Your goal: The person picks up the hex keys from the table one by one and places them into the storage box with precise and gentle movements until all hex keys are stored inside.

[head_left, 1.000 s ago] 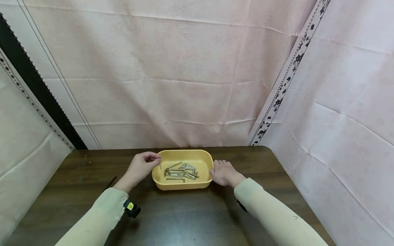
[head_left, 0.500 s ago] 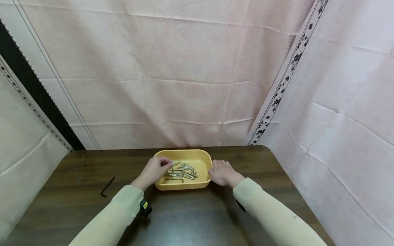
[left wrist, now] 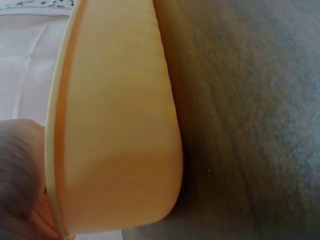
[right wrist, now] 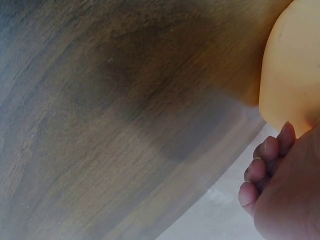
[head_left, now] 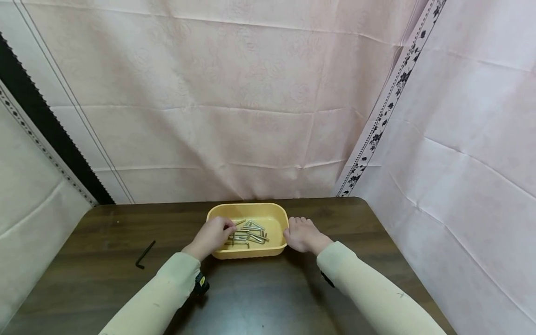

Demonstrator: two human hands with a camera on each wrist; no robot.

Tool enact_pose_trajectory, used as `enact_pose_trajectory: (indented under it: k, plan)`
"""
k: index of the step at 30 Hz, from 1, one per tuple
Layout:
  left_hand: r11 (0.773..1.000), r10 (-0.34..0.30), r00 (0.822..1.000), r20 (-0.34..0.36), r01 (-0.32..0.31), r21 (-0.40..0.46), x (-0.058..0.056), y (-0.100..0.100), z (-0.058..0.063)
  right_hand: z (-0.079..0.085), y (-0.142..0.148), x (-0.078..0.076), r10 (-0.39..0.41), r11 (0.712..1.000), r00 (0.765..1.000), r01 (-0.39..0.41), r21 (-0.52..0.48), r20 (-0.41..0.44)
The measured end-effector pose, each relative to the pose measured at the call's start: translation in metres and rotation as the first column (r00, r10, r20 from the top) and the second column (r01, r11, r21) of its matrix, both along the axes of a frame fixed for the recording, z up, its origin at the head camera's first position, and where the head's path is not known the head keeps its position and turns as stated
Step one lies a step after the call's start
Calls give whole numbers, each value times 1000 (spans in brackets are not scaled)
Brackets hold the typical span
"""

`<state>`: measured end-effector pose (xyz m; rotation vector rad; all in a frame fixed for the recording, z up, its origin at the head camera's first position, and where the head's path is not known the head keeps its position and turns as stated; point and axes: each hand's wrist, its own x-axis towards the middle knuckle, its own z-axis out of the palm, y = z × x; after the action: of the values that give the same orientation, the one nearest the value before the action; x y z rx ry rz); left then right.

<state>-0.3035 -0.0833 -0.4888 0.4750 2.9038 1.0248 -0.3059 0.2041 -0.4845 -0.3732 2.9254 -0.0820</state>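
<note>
A yellow plastic tray [head_left: 274,216] stands near the table's far edge, holding a loose pile of silver and gold L-shaped hex keys [head_left: 255,232]. My left hand [head_left: 212,236] reaches over the tray's left rim. Its thumb and fingertips pinch a thin upright piece, apparently a hex key [head_left: 233,240], above the pile's left side; most of it is hidden. At the tray's right end, my right hand [head_left: 304,236] holds the rim, thumb against it and fingers [right wrist: 256,171] curled outside the wall. Left of my left forearm, a black hex key [head_left: 145,255] lies on the table.
The dark wood-grain table [head_left: 268,293] has rounded far corners. Pale patterned cloth [head_left: 234,107] hangs behind it, and another white cloth [head_left: 460,153] hangs along the right side. A small black wrist camera [head_left: 202,283] sits under my left wrist.
My left hand has moved right, from the tray's left rim to over the pile, uncovering the black hex key on the table. The right hand stays at the tray's right end.
</note>
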Motion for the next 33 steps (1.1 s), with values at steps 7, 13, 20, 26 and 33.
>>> enact_pose_trajectory:
  k: [7,13,20,26,33]
  plan:
    - [1000,3,1000,-17,-4,-21,1,0,1,0,0,1,1,1000,1000,-1,0,-15]
    - [999,18,1000,-11,-17,30,4,-3,4,1,0,0,11,1000,1000,-11,3,-18]
    - [993,37,994,-104,-25,114,17,-21,15,0,-1,4,20,1000,1000,-20,4,-21]
    - [979,122,950,-286,-67,193,29,-60,19,0,-2,5,20,1000,1000,-20,8,-17]
    - [970,219,926,-308,-172,173,41,-103,9,1,0,2,15,1000,1000,-15,-2,-5]
